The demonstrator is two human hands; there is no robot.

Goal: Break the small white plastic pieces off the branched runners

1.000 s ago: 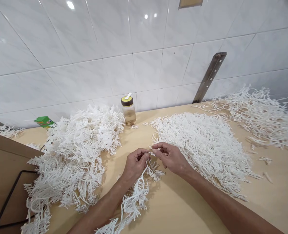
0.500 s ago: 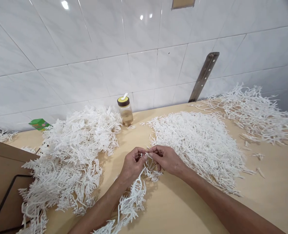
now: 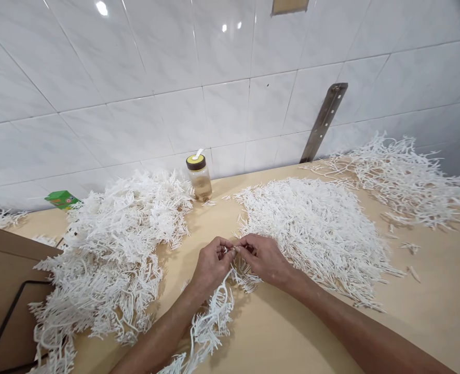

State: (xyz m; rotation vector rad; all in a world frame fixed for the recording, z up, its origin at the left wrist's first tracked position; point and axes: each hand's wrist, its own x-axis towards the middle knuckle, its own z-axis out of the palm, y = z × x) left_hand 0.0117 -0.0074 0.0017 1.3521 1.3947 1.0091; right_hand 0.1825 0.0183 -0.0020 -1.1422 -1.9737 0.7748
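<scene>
Both hands meet over the middle of the table, fingertips nearly touching. My left hand (image 3: 213, 262) is closed in a pinch on a white branched strand (image 3: 217, 311), which trails down toward the front edge beside my left forearm. Thumb and forefinger of my right hand (image 3: 264, 258) pinch at the small white tips of the same strand, and the fingers hide most of what lies between them. A tangled heap of white branched strands (image 3: 117, 249) is to the left. To the right spreads a pile of short white pieces (image 3: 311, 234).
A clear jar (image 3: 201, 184) with a yellow and black lid stands near the tiled wall. Bare, thin white stems (image 3: 413, 182) lie at the far right. A green box (image 3: 62, 199) sits behind the left heap, and a brown carton (image 3: 14, 280) is at the left edge.
My right fingers have closed further around the strand's tips, so fewer of them show. The left hand stays almost in place, and the view has shifted slightly.
</scene>
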